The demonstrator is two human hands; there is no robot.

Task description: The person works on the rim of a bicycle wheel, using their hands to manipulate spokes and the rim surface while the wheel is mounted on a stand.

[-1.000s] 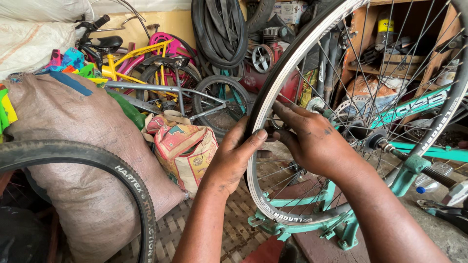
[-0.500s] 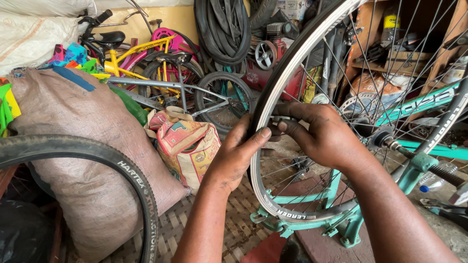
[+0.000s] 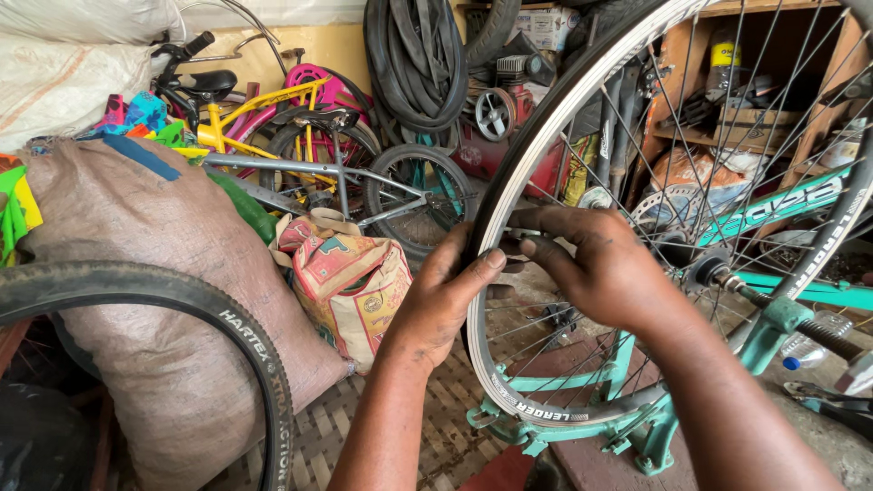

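My left hand [image 3: 441,305] and right hand [image 3: 605,268] pinch the bare bicycle rim [image 3: 509,164] in the teal frame [image 3: 782,318]; stiff, light, probably slick metal, best held at its edges.

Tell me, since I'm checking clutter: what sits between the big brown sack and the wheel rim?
In the head view, a small printed bag stands between the sack and the rim.

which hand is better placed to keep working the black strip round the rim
Left, probably. The left hand already grips the outer edge of the rim with its thumb pressed on the black strip. The right hand reaches in among the spokes, fingers at the rim's inner side, more hemmed in.
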